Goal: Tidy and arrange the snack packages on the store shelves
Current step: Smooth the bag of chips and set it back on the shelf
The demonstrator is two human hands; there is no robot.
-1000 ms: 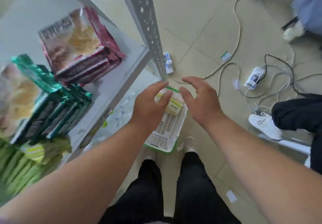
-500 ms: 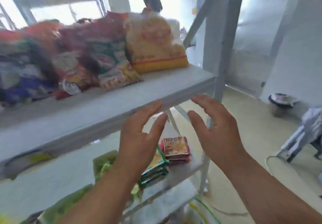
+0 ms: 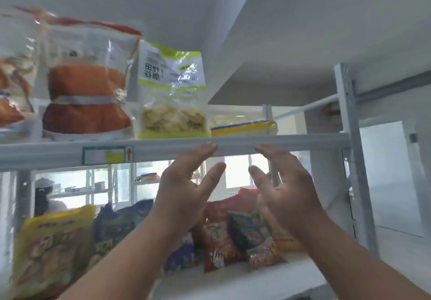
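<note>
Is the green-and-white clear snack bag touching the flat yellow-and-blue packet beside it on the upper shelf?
Touching. The head view shows the green-and-white clear snack bag meeting the flat yellow-and-blue packet at its lower right corner, no gap.

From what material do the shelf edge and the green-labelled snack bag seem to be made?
Shelf edge: probably painted metal, pale grey with a dull sheen, joined to a perforated steel-like post. Green-labelled snack bag: clear glossy plastic film; glare streaks show, and the pale chips are visible inside.

The upper shelf's front rail (image 3: 268, 141) crosses just above both raised hands. Behind it, a flat yellow-edged packet (image 3: 245, 128) leaves headroom; the tall lime-labelled crisp bag (image 3: 171, 94) and orange bag (image 3: 87, 78) block the left.
</note>
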